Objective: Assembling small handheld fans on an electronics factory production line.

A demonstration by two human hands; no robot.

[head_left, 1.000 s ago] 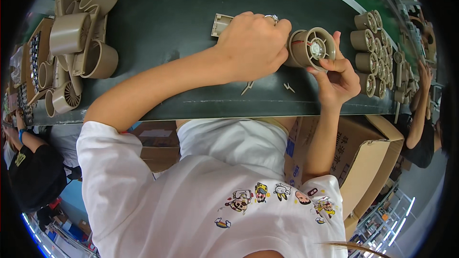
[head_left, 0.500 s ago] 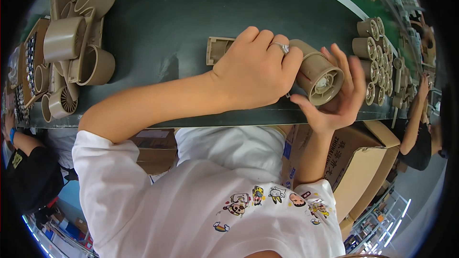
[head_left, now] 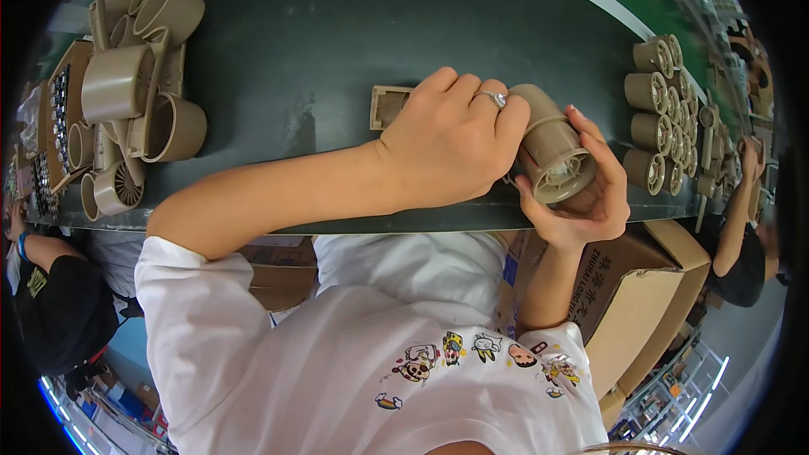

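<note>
A tan plastic housing (head_left: 546,136), round like a hair dryer body, is between my hands above the table, with spokes inside its near round end. My left hand (head_left: 455,139), wearing a ring, is closed in a fist at the housing's left side, its fingertips hidden. From under that hand a squared tan end (head_left: 388,107) sticks out to the left; whether it joins the housing is hidden. My right hand (head_left: 597,211) cups the barrel from the right, thumb near the open rim and fingers curled along the far side.
Larger tan housings (head_left: 118,84) are piled at the left of the dark green table (head_left: 278,42). Several small round tan parts (head_left: 649,131) stand in rows at the right. An opened cardboard box (head_left: 628,286) sits below the table edge. Other people work at both sides.
The housing's near end has tipped down and a little left. My right-hand fingers, spread apart before, have closed in around the barrel. My left hand keeps its grip, slightly lower in view.
</note>
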